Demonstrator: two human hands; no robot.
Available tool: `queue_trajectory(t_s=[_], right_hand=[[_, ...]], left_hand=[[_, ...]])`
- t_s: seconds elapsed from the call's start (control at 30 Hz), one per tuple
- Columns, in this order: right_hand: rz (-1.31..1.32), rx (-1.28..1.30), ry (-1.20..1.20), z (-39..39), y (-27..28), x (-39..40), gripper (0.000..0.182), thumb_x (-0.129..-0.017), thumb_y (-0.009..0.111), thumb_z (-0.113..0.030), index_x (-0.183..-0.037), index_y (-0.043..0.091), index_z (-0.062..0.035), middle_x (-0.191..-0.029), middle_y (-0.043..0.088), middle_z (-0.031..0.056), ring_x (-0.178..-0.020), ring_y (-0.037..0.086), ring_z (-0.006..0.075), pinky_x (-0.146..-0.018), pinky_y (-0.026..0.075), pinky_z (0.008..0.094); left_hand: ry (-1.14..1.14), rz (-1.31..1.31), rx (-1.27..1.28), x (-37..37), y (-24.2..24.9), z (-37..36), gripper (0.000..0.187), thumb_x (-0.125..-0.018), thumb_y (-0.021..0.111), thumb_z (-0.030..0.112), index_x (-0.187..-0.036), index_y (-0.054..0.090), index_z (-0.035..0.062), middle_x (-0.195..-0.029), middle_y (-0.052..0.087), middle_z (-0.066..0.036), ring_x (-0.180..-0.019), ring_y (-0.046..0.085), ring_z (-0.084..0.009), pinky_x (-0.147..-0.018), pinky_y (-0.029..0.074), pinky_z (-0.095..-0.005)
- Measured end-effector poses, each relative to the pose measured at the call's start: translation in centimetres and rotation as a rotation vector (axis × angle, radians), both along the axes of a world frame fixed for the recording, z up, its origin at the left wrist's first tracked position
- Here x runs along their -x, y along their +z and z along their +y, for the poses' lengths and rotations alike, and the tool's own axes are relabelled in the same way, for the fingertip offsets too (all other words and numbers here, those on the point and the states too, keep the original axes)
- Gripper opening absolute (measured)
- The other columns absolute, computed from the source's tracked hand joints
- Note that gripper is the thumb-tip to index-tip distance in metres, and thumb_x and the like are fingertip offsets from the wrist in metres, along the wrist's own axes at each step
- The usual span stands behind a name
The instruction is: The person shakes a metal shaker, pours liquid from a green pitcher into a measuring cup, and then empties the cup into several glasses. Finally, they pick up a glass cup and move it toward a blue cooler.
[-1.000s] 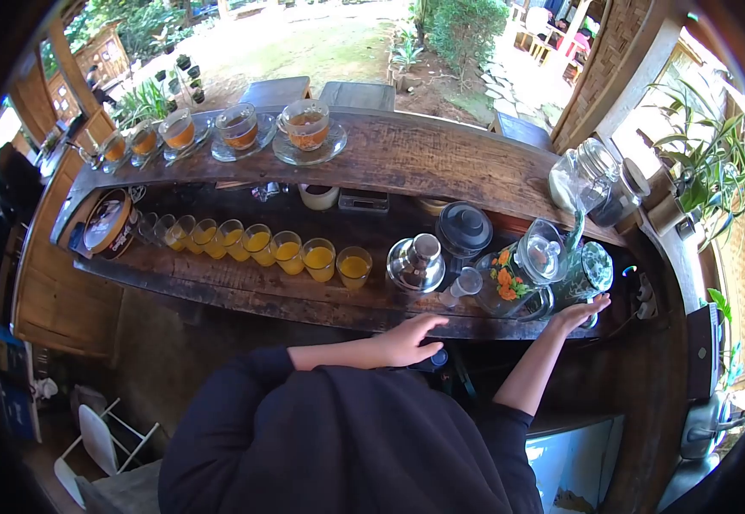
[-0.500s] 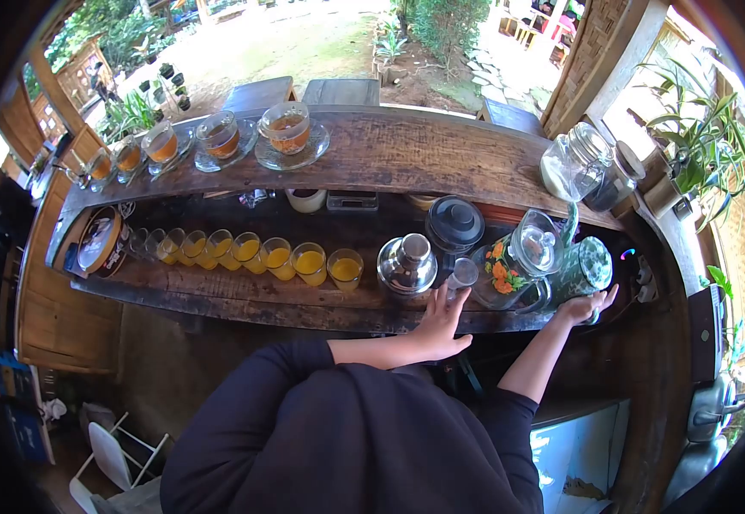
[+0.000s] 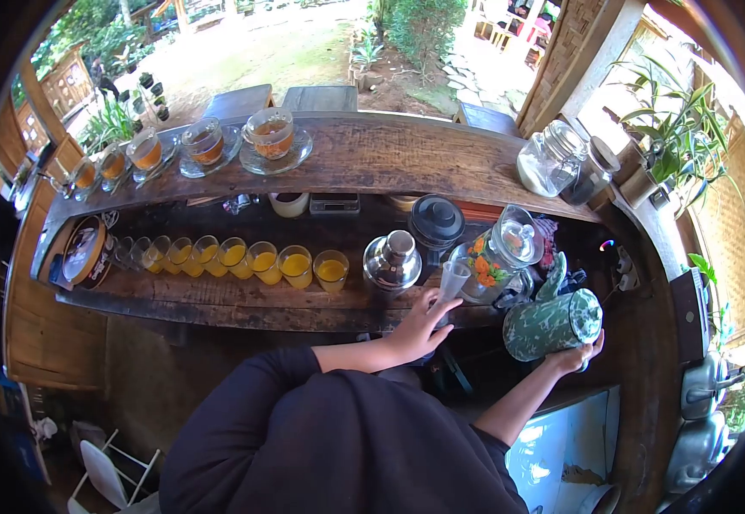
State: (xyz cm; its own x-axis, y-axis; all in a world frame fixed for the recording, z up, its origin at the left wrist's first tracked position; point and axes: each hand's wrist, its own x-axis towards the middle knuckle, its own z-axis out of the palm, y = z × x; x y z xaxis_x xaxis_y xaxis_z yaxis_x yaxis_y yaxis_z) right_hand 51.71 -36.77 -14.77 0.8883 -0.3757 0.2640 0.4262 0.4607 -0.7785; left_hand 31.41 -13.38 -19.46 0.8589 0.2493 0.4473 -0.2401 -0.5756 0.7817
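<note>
My left hand (image 3: 422, 330) has its fingers round the lower part of a small clear cup (image 3: 454, 278) near the counter's front edge. In my right hand (image 3: 575, 355) is a green speckled enamel pot (image 3: 552, 325), raised and tilted, its spout toward the back. Left of the cup stands a steel shaker (image 3: 392, 261). Behind it are a dark-lidded jug (image 3: 436, 224) and a glass pitcher with orange flowers (image 3: 485, 264). A row of glasses holding yellow liquid (image 3: 295, 266) extends leftward.
On the raised wooden shelf (image 3: 389, 154) stand cups of amber drink on saucers (image 3: 271, 137) at the left and glass jars (image 3: 552, 158) at the right. A white chair (image 3: 105, 471) is at the lower left. Metal pots (image 3: 705, 387) are at the right.
The green pot has come off the counter, toward me and to the left, in my right hand. My left hand has closed round the clear cup. The view has shifted slightly.
</note>
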Motion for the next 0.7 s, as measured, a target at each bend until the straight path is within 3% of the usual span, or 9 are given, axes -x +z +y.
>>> queue_trajectory(t_s=[0.03, 0.13, 0.17, 0.33, 0.4, 0.43, 0.5, 0.6, 0.7], right_hand=[[0.042, 0.069, -0.037, 0.0, 0.9, 0.7, 0.047, -0.079, 0.036, -0.02, -0.125, 0.039, -0.0092, -0.114, 0.049, 0.0203, -0.103, 0.053, 0.0349, -0.088, 0.046, 0.0477], [0.019, 0.056, 0.014, -1.1, 2.1, 2.1, 0.045, -0.081, 0.036, -0.021, -0.124, 0.04, -0.0093, -0.115, 0.05, 0.0183, -0.102, 0.054, 0.0331, -0.087, 0.047, 0.0461], [0.067, 0.077, -0.002, -1.1, 3.0, 2.8, 0.043, -0.082, 0.035, -0.021, -0.123, 0.041, -0.0093, -0.115, 0.05, 0.0165, -0.102, 0.054, 0.0319, -0.086, 0.049, 0.0447], [0.094, 0.095, 0.017, -1.2, 4.7, 3.8, 0.039, -0.085, 0.036, -0.024, -0.12, 0.044, -0.0096, -0.114, 0.05, 0.0143, -0.099, 0.056, 0.0297, -0.083, 0.051, 0.0424], [0.06, 0.078, 0.061, -0.8, 5.4, 4.4, 0.038, -0.087, 0.037, -0.026, -0.12, 0.044, -0.0091, -0.114, 0.051, 0.0133, -0.098, 0.057, 0.0281, -0.082, 0.051, 0.0407], [0.048, 0.129, 0.06, -0.5, 6.1, 4.9, 0.038, -0.087, 0.038, -0.026, -0.12, 0.044, -0.0085, -0.112, 0.052, 0.0128, -0.097, 0.058, 0.0261, -0.081, 0.052, 0.0396], [0.039, 0.17, 0.096, 0.2, 7.3, 6.1, 0.038, -0.087, 0.038, -0.026, -0.119, 0.044, -0.0071, -0.111, 0.053, 0.0126, -0.096, 0.058, 0.0255, -0.081, 0.052, 0.0391], [-0.011, 0.236, 0.194, 1.2, 8.9, 7.8, 0.04, -0.087, 0.038, -0.027, -0.118, 0.042, -0.0023, -0.108, 0.055, 0.0127, -0.095, 0.058, 0.0242, -0.079, 0.052, 0.0364], [-0.162, 0.199, 0.475, 1.4, 9.2, 8.3, 0.039, -0.086, 0.04, -0.026, -0.115, 0.043, -0.0001, -0.108, 0.053, 0.0121, -0.089, 0.06, 0.0221, -0.076, 0.052, 0.0325]], left_hand=[[0.008, -0.063, 0.059, 0.9, 1.0, -0.1, 0.039, -0.082, 0.059, 0.009, -0.118, 0.044, 0.0109, -0.117, 0.036, -0.017, -0.111, 0.043, -0.0328, -0.094, 0.036, -0.0393], [-0.031, -0.056, 0.168, 2.5, 0.2, 0.1, 0.029, -0.082, 0.059, 0.009, -0.108, 0.046, 0.0096, -0.116, 0.038, -0.017, -0.107, 0.045, -0.0323, -0.092, 0.037, -0.0384], [0.01, -0.081, 0.095, 3.0, -0.1, 0.1, 0.032, -0.08, 0.06, 0.004, -0.106, 0.041, 0.0067, -0.113, 0.039, -0.017, -0.105, 0.047, -0.0301, -0.091, 0.038, -0.0362], [0.038, -0.084, 0.333, 5.1, -0.6, -0.9, 0.047, -0.078, 0.058, -0.005, -0.115, 0.029, 0.0023, -0.111, 0.04, -0.014, -0.104, 0.047, -0.0218, -0.088, 0.04, -0.0323], [-0.072, -0.063, 0.608, 5.8, 0.0, -1.0, 0.045, -0.08, 0.056, -0.004, -0.117, 0.032, 0.0025, -0.111, 0.041, -0.011, -0.106, 0.046, -0.0177, -0.088, 0.04, -0.0315], [-0.069, -0.066, 0.606, 6.3, 0.6, -0.9, 0.045, -0.08, 0.056, -0.004, -0.117, 0.032, 0.0025, -0.111, 0.041, -0.011, -0.106, 0.046, -0.0177, -0.088, 0.04, -0.0315], [-0.057, 0.084, 0.318, 7.0, 1.6, -0.4, 0.043, -0.082, 0.053, -0.004, -0.12, 0.034, 0.0027, -0.113, 0.042, -0.009, -0.106, 0.046, -0.0146, -0.089, 0.04, -0.0305], [-0.091, 0.002, 0.409, 7.7, 1.1, -0.2, 0.04, -0.084, 0.05, -0.004, -0.121, 0.038, 0.0034, -0.114, 0.044, -0.007, -0.106, 0.047, -0.0137, -0.09, 0.039, -0.0299], [-0.125, 0.056, 0.514, 9.1, 3.3, 0.6, 0.041, -0.084, 0.05, -0.003, -0.123, 0.038, 0.0038, -0.116, 0.046, -0.009, -0.106, 0.048, -0.0144, -0.091, 0.039, -0.0297]])
